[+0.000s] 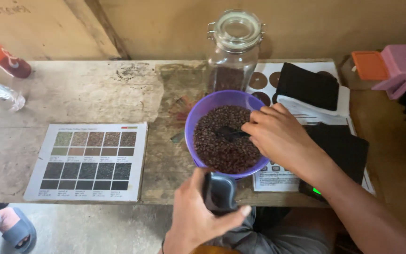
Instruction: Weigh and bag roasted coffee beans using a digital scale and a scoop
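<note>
Two hands were at work. Nearest, the left hand (pixel 198 214) gripped a small dark cup (pixel 220 192) at the counter (pixel 95 94) edge; how full it was could not be told. Just beyond, the right hand (pixel 278 136) pinched a dark scoop (pixel 229 133) sunk in the beans (pixel 222 150) of the purple bowl (pixel 198 117). The bowl was nearly full, so most of the scooping was probably left. The jar (pixel 235 51) behind held few beans.

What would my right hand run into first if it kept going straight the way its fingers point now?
The right hand points left and down into the purple bowl, so it would most likely meet the dark scoop at its fingertips and the coffee beans; depth is hard to judge.
</note>
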